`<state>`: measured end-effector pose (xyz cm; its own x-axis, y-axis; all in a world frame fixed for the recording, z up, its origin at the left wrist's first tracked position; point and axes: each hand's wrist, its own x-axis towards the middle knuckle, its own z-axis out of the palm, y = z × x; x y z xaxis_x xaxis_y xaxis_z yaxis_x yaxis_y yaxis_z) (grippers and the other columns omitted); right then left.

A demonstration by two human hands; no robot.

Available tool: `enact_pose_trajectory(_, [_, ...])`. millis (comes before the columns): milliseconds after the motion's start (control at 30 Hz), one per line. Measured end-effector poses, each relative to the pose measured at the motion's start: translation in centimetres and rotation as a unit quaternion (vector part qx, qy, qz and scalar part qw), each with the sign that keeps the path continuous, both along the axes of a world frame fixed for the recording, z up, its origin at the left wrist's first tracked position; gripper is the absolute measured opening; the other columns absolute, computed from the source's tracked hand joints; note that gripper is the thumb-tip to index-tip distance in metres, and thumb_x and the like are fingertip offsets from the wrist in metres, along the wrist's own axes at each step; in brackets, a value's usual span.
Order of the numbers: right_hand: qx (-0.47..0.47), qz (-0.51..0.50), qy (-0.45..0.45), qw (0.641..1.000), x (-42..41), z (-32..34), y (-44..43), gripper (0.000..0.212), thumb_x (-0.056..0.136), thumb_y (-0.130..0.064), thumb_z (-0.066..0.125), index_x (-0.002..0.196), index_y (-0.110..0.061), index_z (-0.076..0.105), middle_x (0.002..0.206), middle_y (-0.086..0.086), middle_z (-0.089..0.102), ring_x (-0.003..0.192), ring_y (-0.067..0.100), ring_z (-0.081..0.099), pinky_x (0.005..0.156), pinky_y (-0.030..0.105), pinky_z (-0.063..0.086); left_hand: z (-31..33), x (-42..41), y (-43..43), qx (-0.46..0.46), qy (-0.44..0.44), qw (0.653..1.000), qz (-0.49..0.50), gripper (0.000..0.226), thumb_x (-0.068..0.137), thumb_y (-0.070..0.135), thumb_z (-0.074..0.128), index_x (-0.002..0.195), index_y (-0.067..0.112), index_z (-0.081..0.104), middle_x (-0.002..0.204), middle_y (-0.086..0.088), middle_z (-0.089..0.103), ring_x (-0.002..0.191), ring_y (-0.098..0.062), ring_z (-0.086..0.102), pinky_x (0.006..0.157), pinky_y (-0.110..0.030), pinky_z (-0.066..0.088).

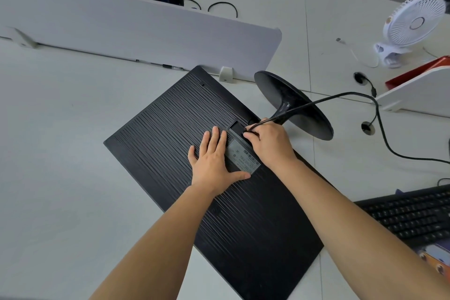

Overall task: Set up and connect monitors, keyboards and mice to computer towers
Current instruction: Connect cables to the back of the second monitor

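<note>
Monitor (170, 153), one, lay face down on the white desk (60, 153), its round stand (292, 102) sticking up at the far edge. One left hand (214, 161) pressed flat and open on its ribbed back. One right hand (270, 141) pinched one black cable (379, 117) at the port recess. One keyboard (409, 214) sat to the right, one white fan (411, 24) beyond.

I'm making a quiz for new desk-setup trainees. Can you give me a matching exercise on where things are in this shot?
Things:
1. monitor
2. left hand
3. right hand
4. keyboard

States:
A. grips a black cable at the monitor's port recess
B. lies face down on the desk
C. rests at the right edge of the desk
D. pressed flat on the monitor's back

Pairs: 1-B, 2-D, 3-A, 4-C
</note>
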<state>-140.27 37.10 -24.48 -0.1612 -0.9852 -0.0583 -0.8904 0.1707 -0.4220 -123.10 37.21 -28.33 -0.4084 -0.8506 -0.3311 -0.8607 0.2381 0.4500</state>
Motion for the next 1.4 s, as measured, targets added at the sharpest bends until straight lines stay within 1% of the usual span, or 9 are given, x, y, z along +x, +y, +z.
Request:
enact_pose_trajectory(233, [-0.047,-0.023,-0.034,0.998,0.0,-0.2,1.9,0.022,0.094,-0.022,0.068,0.108,-0.008,0.076,0.105,0.008,0.071,0.096,0.020,0.069,0.093,0.034,0.055,-0.2,0.3,0.1,-0.004,0.009,1.000,-0.005,0.128,0.066,0.088,0.057,0.158,0.027,-0.009,0.164,0.008,-0.019,0.150,-0.015,-0.020,0.120,-0.052,-0.012])
enact_pose_trajectory(433, [0.021,-0.017,0.018,0.999,0.9,0.2,-0.8,0.026,0.097,-0.025,0.062,0.112,-0.006,0.073,0.110,0.013,0.068,0.103,0.027,0.064,0.091,0.030,0.047,-0.3,0.4,-0.1,-0.004,0.006,1.000,-0.006,0.127,0.067,0.087,0.057,0.158,0.027,-0.008,0.164,0.007,-0.019,0.150,-0.015,-0.020,0.120,-0.052,-0.012])
enact_pose_trajectory(533, [-0.009,-0.021,0.003,1.000,0.6,-0.2,0.2,0.025,0.097,-0.023,0.064,0.111,-0.005,0.074,0.108,0.014,0.069,0.100,0.026,0.066,0.094,0.030,0.050,-0.3,0.5,0.1,-0.008,0.012,1.000,-0.006,0.127,0.066,0.089,0.055,0.158,0.027,-0.008,0.164,0.007,-0.019,0.150,-0.015,-0.020,0.121,-0.051,-0.012])
enact_pose_trajectory(700, [-0.061,-0.033,-0.022,0.997,0.4,-1.3,2.2,0.020,0.094,-0.018,0.067,0.107,-0.004,0.075,0.103,0.011,0.072,0.096,0.023,0.069,0.091,0.020,0.046,-0.3,0.3,0.4,-0.015,0.008,1.000,-0.009,0.127,0.066,0.089,0.055,0.158,0.027,-0.008,0.164,0.007,-0.019,0.150,-0.014,-0.020,0.120,-0.050,-0.012])
enact_pose_trajectory(900, [0.007,-0.055,-0.009,0.998,1.1,-1.0,0.1,0.026,0.098,-0.023,0.061,0.114,-0.006,0.072,0.113,0.013,0.067,0.104,0.026,0.064,0.093,0.029,0.048,-0.2,0.0,0.2,0.006,-0.006,1.000,0.002,0.127,0.067,0.085,0.059,0.158,0.026,-0.007,0.165,0.006,-0.019,0.151,-0.016,-0.018,0.120,-0.052,-0.012])
enact_pose_trajectory(1067, [-0.062,-0.066,-0.046,0.995,0.5,-2.3,1.6,0.023,0.095,-0.019,0.066,0.110,-0.004,0.074,0.107,0.013,0.071,0.098,0.022,0.068,0.090,0.012,0.040,-0.7,0.1,0.3,-0.005,-0.005,1.000,0.000,0.126,0.067,0.088,0.055,0.158,0.028,-0.008,0.164,0.008,-0.020,0.150,-0.014,-0.021,0.120,-0.049,-0.015])
enact_pose_trajectory(1167, [-0.069,-0.058,-0.058,0.994,0.4,-2.5,1.4,0.023,0.094,-0.020,0.068,0.110,-0.005,0.074,0.107,0.013,0.069,0.094,0.021,0.068,0.090,0.017,0.045,-1.1,0.3,0.4,-0.006,0.000,1.000,-0.005,0.125,0.068,0.089,0.052,0.157,0.029,-0.011,0.162,0.009,-0.024,0.149,-0.013,-0.024,0.118,-0.049,-0.018])
enact_pose_trajectory(1267, [-0.067,-0.064,-0.072,0.993,0.3,-2.7,1.6,0.024,0.094,-0.026,0.069,0.108,-0.008,0.075,0.103,0.009,0.070,0.088,0.019,0.069,0.087,0.029,0.056,-1.5,0.4,0.6,-0.010,0.003,1.000,-0.011,0.124,0.069,0.090,0.047,0.157,0.028,-0.013,0.160,0.009,-0.029,0.147,-0.013,-0.028,0.117,-0.050,-0.019])
enact_pose_trajectory(1400, [-0.077,-0.111,-0.107,0.985,0.0,-2.9,2.8,0.024,0.092,-0.032,0.070,0.104,-0.013,0.078,0.093,0.002,0.072,0.080,0.012,0.068,0.079,0.029,0.058,-1.7,0.3,0.7,-0.015,-0.017,0.999,-0.027,0.123,0.069,0.092,0.039,0.156,0.026,-0.018,0.156,0.009,-0.035,0.146,-0.015,-0.032,0.118,-0.054,-0.018])
